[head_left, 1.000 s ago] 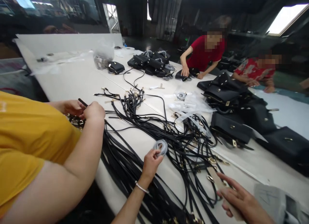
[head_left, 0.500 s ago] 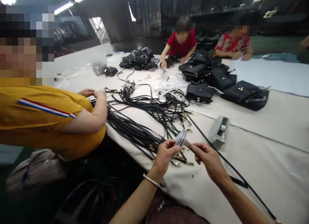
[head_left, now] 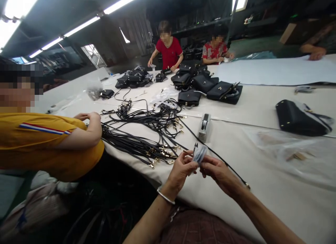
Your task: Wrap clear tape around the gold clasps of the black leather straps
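Note:
Close in front of me, my left hand point(head_left: 180, 171) is closed on a small plastic-wrapped bundle point(head_left: 200, 153) with something dark inside. My right hand point(head_left: 215, 169) meets the bundle from the other side, its fingers pinched against it. What exactly lies under the right fingertips is hidden. Just beyond and left of my hands spreads a heap of thin black straps point(head_left: 131, 146) with gold-coloured clasps. One long strap point(head_left: 223, 160) runs past my right hand and ends in a metal clasp. A clear tape dispenser point(head_left: 204, 126) stands behind the bundle.
Black handbags point(head_left: 203, 83) are piled farther back on the pale table point(head_left: 262, 160). Another black bag point(head_left: 299, 118) lies at right, near a clear plastic bag point(head_left: 291, 147). A person in yellow point(head_left: 47, 142) works close at my left. Other people are at the far side.
My view has swung to the right. My right hand, which held a flat brownish piece beside the bundle, now has its fingers on the bundle. The far person in red has straightened up.

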Motion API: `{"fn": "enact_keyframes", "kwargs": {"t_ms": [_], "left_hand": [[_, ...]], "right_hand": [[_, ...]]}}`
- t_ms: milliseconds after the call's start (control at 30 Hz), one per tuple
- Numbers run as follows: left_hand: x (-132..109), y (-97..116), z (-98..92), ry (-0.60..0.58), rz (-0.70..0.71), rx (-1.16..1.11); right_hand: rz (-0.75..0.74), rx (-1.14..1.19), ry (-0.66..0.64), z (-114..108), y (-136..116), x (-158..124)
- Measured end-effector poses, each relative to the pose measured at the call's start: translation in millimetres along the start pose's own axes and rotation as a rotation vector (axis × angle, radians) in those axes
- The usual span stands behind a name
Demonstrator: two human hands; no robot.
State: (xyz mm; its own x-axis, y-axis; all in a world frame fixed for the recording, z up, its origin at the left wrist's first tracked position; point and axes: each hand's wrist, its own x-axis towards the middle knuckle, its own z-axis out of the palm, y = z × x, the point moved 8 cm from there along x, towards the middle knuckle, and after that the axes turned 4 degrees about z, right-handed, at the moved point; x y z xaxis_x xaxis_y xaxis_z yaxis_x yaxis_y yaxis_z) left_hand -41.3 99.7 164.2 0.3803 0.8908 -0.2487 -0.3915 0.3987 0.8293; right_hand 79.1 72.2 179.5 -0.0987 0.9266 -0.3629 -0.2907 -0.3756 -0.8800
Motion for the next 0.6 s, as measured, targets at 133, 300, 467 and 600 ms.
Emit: {"fn": "enact_keyframes", "kwargs": {"t_ms": [133,300,467,600], "left_hand": [[-0.7,-3.7,4.8,0.014,-0.032,0.222],[2.4,2.8,12.6,0.029,0.143,0.648],[16.5,3.4,5.6,0.032,0.172,0.573],[31.1,-2.4,-5.8,0.012,0.008,0.284]], "right_hand": [[0.064,0.147,-0.067,-9.0,17.9,-6.1],[0.092,0.204,0.190,-38.7,52.5,4.7],[0.103,0.168,0.236,-46.3,56.1,16.0],[0.160,0.304,0.077,-38.0,43.2,19.0]]}}
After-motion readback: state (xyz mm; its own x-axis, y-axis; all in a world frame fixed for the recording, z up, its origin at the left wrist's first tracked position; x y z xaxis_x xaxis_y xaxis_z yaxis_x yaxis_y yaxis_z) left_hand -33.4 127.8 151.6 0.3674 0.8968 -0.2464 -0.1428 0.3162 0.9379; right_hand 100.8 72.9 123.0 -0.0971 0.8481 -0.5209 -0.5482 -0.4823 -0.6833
